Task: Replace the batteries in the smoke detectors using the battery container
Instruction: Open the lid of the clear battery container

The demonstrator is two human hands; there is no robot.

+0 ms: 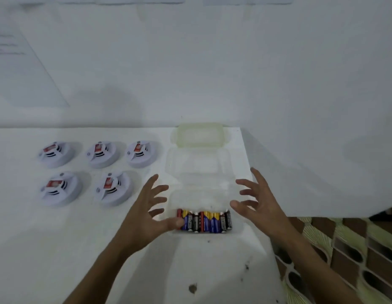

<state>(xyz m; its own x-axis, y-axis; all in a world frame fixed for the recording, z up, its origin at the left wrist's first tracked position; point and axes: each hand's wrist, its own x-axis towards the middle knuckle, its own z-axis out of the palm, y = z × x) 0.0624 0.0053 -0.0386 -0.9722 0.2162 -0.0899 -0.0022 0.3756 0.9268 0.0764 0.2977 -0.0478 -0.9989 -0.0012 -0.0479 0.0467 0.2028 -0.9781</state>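
Observation:
A clear plastic battery container (201, 172) stands on the white table (59, 249) near its right edge. Several batteries (204, 220) lie in a row at the container's near end. A yellowish lid (200, 135) lies just behind it. Several white round smoke detectors with red labels (98, 172) sit in two rows to the left. My left hand (146, 213) hovers by the container's left side with fingers spread, thumb close to the batteries. My right hand (258, 202) hovers by the right side, fingers spread too. Neither hand holds anything.
A white wall rises right behind the table. The table's right edge runs just past the container, and a patterned brown and green floor (344, 260) lies below it. Dark specks mark the near tabletop (192, 288).

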